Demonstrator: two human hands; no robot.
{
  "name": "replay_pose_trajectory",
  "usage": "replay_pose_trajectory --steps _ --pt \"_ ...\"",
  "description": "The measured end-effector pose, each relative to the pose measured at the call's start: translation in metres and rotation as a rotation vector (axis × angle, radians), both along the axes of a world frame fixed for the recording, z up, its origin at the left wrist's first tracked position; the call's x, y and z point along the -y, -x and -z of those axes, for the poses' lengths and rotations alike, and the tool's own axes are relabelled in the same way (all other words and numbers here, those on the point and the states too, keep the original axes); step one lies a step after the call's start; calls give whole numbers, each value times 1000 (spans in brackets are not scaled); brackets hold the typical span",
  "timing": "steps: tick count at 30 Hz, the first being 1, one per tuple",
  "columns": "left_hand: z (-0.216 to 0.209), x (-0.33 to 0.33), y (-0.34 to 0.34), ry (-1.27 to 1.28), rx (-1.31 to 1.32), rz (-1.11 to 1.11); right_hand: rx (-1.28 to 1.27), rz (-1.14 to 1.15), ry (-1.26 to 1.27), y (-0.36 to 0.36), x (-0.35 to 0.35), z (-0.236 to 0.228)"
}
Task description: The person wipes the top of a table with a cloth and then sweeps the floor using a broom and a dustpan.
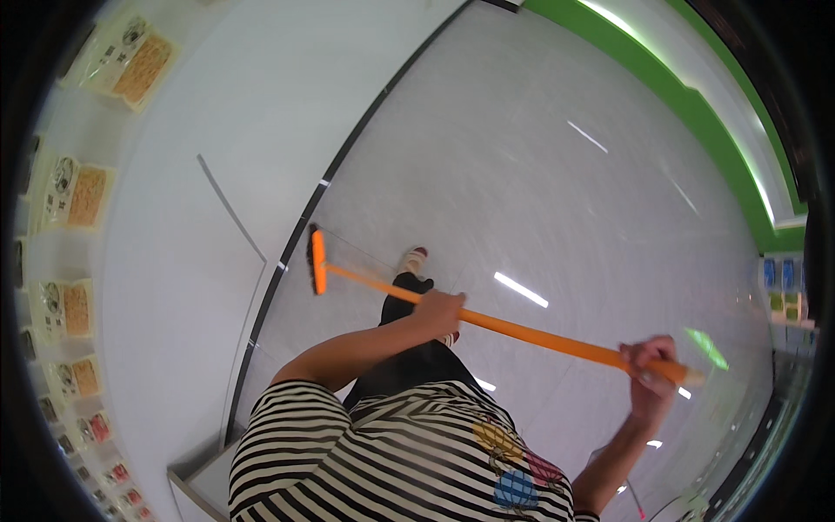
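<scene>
A push broom with a long orange handle (544, 337) stretches across in front of me, from lower right to upper left. My left hand (441, 313) is wrapped round the middle of the handle. Close to the handle's pale top end, my right hand (651, 361) is closed round it too. The orange broom head (319, 263), with dark bristles on its left side, is down by the dark skirting (283, 257) at the foot of a white wall or counter front. Whether the bristles press against the skirting, I cannot tell.
Grey shiny floor (522, 174) spreads ahead and to the right, reflecting lights. On the left, packaged foods (87, 196) line the top of the white front (183, 287). A green-edged lit unit (731, 130) curves along the right. My shoe (414, 259) is near the broom head.
</scene>
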State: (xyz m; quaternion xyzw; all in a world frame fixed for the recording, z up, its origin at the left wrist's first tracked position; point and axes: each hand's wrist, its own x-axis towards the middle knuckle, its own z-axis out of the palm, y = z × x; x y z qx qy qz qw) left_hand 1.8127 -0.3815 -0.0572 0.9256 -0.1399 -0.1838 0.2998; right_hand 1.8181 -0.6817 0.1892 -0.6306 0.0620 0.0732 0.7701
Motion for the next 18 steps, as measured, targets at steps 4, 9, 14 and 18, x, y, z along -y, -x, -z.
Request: replay_pose_trajectory --steps 4,9,14,18 --pt "27 -92 22 -34 -97 -378 -121 -292 -35 -86 -106 42" --pt "91 -177 53 26 -120 -814 -222 -713 -60 -150 -260 88" --pt "114 -207 -28 171 99 -833 -269 -690 -5 -236 -315 83" --pt "100 -205 -175 270 94 -710 -127 -394 127 -315 -297 49"
